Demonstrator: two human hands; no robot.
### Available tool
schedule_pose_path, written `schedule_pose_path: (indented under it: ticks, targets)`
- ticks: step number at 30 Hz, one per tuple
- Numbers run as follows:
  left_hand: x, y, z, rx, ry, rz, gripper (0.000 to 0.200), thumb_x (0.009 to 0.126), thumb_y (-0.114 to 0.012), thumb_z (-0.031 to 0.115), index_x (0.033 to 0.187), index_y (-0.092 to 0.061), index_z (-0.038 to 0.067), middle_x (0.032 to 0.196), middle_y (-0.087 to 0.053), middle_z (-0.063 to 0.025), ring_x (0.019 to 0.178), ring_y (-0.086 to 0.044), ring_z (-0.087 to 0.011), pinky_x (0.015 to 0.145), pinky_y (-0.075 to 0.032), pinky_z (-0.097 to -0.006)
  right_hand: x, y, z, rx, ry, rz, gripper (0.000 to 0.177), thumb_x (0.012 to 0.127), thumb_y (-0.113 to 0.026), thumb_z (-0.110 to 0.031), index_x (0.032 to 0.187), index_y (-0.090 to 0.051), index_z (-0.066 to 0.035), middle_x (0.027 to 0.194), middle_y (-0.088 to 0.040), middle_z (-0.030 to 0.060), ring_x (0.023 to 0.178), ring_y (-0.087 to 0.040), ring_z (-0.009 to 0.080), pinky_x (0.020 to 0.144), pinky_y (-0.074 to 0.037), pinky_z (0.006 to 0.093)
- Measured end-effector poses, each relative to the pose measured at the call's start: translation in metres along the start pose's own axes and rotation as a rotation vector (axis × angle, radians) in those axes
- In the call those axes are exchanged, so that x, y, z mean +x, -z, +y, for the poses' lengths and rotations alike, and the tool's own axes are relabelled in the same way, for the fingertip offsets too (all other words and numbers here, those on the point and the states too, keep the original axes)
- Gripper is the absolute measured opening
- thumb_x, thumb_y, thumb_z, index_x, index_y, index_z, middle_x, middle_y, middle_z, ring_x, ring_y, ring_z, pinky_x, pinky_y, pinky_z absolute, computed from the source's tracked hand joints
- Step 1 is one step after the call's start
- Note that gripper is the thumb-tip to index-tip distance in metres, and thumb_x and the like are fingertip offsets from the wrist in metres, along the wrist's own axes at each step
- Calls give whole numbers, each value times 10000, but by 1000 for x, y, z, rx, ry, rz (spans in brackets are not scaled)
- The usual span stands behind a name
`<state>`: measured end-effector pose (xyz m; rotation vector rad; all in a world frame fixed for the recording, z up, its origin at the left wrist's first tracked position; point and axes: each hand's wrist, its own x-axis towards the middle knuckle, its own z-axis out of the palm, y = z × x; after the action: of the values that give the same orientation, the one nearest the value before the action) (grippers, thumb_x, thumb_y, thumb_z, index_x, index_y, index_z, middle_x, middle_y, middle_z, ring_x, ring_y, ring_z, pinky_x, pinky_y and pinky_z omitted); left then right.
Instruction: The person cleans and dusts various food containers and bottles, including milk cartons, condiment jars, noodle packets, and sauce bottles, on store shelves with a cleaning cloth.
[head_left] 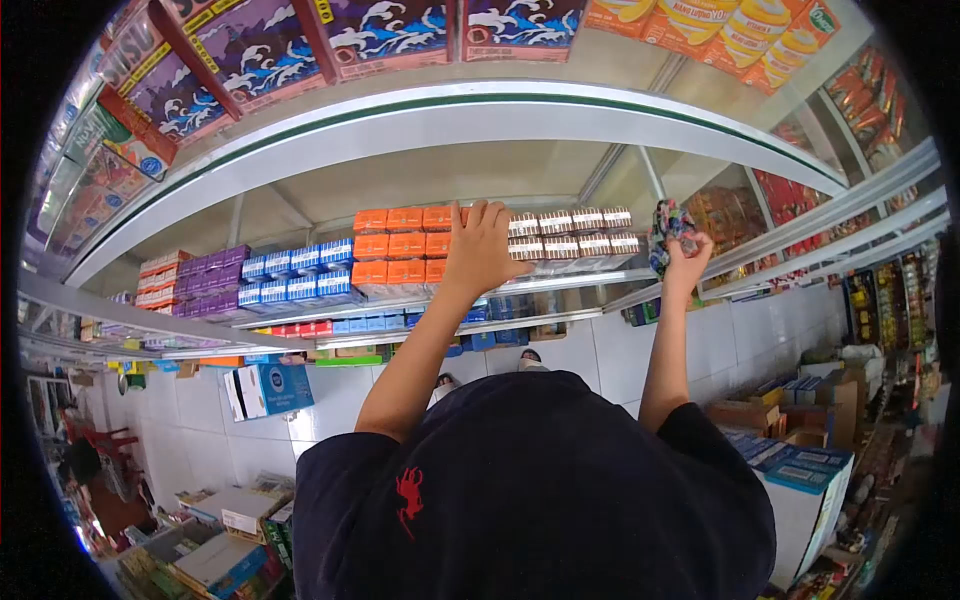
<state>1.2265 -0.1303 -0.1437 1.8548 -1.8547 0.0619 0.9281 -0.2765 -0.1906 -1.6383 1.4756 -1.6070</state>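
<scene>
My left hand (482, 250) lies over the right end of the stacked orange cartons (405, 245), its fingers stretched across their tops. Its thumb points out toward the brown-and-white striped cartons (572, 235), stacked just to the right. I cannot make out whether any single carton is gripped. Over at the shelf's right side, my right hand (687, 262) is closed around a crumpled multicoloured cloth (662, 235) that hangs from the fingers. Blue-and-white striped cartons (300, 275) and purple cartons (208, 280) continue the row on the left.
A white-edged upper shelf (480, 115) holds purple packs (390, 35) and orange-yellow packs (735, 35) above. Lower shelves carry more small cartons. A blue-and-white box (270, 390) stands on the tiled floor. Cardboard boxes (830, 400) are stacked at right.
</scene>
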Motion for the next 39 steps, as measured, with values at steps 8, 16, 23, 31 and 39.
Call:
schedule_pose_path:
  ticks: [8, 16, 23, 31, 39]
  targets:
    - [-5, -22, -9, 69, -78, 197, 707, 551, -682, 412, 1055, -475, -38, 1149, -441, -170, 1150, -362, -309, 991, -185, -556, -105, -112, -153, -81, 469, -509, 375, 637, -628, -164, 985, -573, -38, 883, -545, 149, 905, -498, 330, 792, -387, 384]
    - [-2, 2, 1, -48, 61, -29, 808, 515, -722, 492, 1099, -473, -7, 1188, -441, -137, 1164, -363, -279, 1008, -179, -531, -32, -57, -111, -402, 201, -265, 310, 601, -645, -176, 883, -635, -46, 810, -578, 159, 760, -553, 317, 678, -433, 407]
    - [-1, 1, -1, -21, 67, -18, 810, 508, -725, 494, 1095, -473, -3, 1172, -451, -128, 1154, -375, -279, 994, -203, -538, -72, -102, -154, -378, 398, -427, 299, 613, -660, -226, 819, -605, -16, 811, -584, 167, 781, -559, 334, 708, -425, 429]
    - [-2, 1, -1, -36, 40, 5, 827, 492, -724, 500, 1100, -474, -3, 1159, -464, -127, 1135, -388, -292, 978, -218, -537, -33, -65, -114, -403, 306, -281, 316, 595, -669, -196, 862, -619, -35, 822, -579, 151, 804, -556, 329, 705, -429, 417]
    - [-2, 1, -1, -27, 31, 35, 834, 509, -697, 543, 1096, -469, -4, 1142, -472, -124, 1127, -397, -288, 973, -226, -533, -70, -107, -146, -359, 417, -377, 233, 623, -652, -184, 786, -575, -37, 770, -550, 156, 770, -533, 332, 675, -409, 429]
